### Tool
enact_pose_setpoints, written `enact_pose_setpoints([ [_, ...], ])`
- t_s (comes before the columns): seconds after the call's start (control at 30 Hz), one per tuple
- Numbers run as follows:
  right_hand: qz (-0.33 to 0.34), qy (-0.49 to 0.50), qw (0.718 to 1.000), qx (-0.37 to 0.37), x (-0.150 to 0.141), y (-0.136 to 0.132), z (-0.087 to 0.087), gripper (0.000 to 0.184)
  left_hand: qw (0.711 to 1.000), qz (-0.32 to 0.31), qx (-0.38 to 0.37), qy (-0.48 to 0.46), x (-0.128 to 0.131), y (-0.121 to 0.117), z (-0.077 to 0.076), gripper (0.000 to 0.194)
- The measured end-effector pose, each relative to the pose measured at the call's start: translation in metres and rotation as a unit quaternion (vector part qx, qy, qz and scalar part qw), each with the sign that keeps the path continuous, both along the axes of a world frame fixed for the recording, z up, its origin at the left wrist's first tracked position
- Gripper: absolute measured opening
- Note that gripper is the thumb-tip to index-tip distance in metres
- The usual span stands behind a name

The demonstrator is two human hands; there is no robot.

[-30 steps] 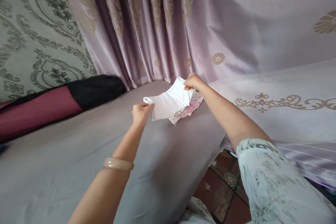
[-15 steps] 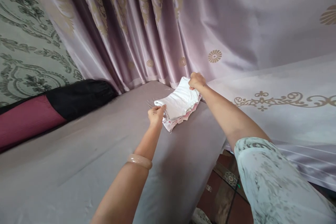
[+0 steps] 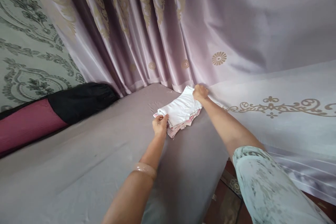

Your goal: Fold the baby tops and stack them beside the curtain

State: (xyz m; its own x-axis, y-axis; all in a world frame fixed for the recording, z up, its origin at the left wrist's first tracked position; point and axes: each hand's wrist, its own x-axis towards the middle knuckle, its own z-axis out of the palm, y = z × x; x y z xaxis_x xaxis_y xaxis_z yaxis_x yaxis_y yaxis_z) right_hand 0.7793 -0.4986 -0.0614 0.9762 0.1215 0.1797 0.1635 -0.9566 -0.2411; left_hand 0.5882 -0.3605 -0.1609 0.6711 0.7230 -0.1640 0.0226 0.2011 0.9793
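A folded white garment lies over a stack of folded pink-and-white patterned cloths at the far corner of the bed. My left hand pinches its near-left corner between thumb and fingers. At the opposite end, my right hand is closed on the garment's far-right edge. The garment stretches fairly flat between both hands. Only the front and left edges of the cloths underneath show. The exact kind of the white garment cannot be made out.
Grey sheeting covers the bed. A long black and dark-red padded bundle lies along the wall at left. Purple curtains hang against the bed's far edge and along the right. Floor tiles show below the bed's right edge.
Both hands have come down slightly with the white garment, which now lies flatter on the patterned cloths. The view has shifted a little. Both hands keep their hold.
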Motion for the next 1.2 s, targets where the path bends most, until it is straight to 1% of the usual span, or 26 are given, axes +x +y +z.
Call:
enact_pose_setpoints([
  [0.2, -0.007, -0.021, 1.000, 0.005, -0.005, -0.002, -0.033, 0.035, 0.999, 0.018, 0.025, 0.009, 0.002, -0.004, -0.006, 0.031],
  [0.3, -0.005, -0.015, 1.000, 0.014, -0.008, -0.002, -0.044, 0.041, 0.998, 0.028, 0.035, 0.039, 0.003, -0.003, -0.006, 0.029],
  [0.37, 0.013, -0.010, 1.000, 0.005, -0.010, -0.001, -0.047, 0.043, 0.993, 0.047, 0.073, 0.078, 0.001, -0.002, -0.003, 0.028],
  [0.4, 0.028, -0.018, 0.999, -0.003, -0.011, -0.001, -0.047, 0.042, 0.987, 0.060, 0.115, 0.095, -0.001, -0.001, 0.000, 0.028],
  [0.43, 0.050, -0.033, 0.998, -0.015, -0.011, 0.000, -0.046, 0.041, 0.976, 0.071, 0.177, 0.108, -0.003, 0.000, 0.003, 0.029],
  [0.47, 0.079, -0.052, 0.995, -0.027, -0.011, 0.001, -0.045, 0.041, 0.958, 0.075, 0.253, 0.113, -0.005, 0.000, 0.006, 0.029],
  [0.5, 0.116, -0.067, 0.990, -0.041, -0.010, 0.001, -0.044, 0.041, 0.933, 0.066, 0.336, 0.112, -0.007, 0.000, 0.010, 0.031],
  [0.53, 0.155, -0.073, 0.984, -0.055, -0.009, 0.002, -0.043, 0.043, 0.902, 0.042, 0.416, 0.108, -0.008, 0.000, 0.014, 0.034],
  [0.57, 0.191, -0.065, 0.977, -0.069, -0.008, 0.002, -0.043, 0.046, 0.869, 0.006, 0.484, 0.105, -0.009, -0.001, 0.018, 0.037],
  [0.6, 0.220, -0.045, 0.971, -0.081, -0.006, 0.002, -0.043, 0.049, 0.838, -0.040, 0.534, 0.106, -0.009, -0.001, 0.021, 0.041],
  [0.63, 0.238, -0.019, 0.967, -0.089, -0.004, 0.002, -0.044, 0.052, 0.812, -0.089, 0.566, 0.114, -0.008, -0.001, 0.023, 0.045],
  [0.67, 0.245, 0.004, 0.965, -0.093, -0.002, 0.002, -0.045, 0.056, 0.792, -0.134, 0.582, 0.130, -0.006, -0.001, 0.024, 0.049],
  [0.73, 0.238, 0.040, 0.966, -0.089, 0.002, 0.002, -0.047, 0.062, 0.769, -0.196, 0.583, 0.174, -0.003, 0.001, 0.023, 0.055],
  [0.8, 0.224, 0.057, 0.970, -0.081, 0.003, 0.001, -0.050, 0.065, 0.763, -0.225, 0.569, 0.208, -0.002, 0.003, 0.019, 0.061],
  [0.87, 0.213, 0.063, 0.972, -0.079, 0.002, 0.002, -0.053, 0.067, 0.765, -0.226, 0.562, 0.219, -0.002, 0.004, 0.014, 0.065],
  [0.97, 0.207, 0.057, 0.973, -0.086, 0.001, 0.003, -0.054, 0.067, 0.775, -0.203, 0.557, 0.220, -0.003, 0.000, 0.009, 0.065],
  [1.1, 0.208, 0.051, 0.972, -0.093, 0.003, 0.003, -0.054, 0.063, 0.780, -0.190, 0.556, 0.214, -0.005, -0.004, 0.008, 0.063],
  [1.2, 0.207, 0.070, 0.971, -0.102, 0.002, 0.004, -0.048, 0.064, 0.780, -0.196, 0.557, 0.205, -0.007, -0.003, 0.008, 0.063],
])
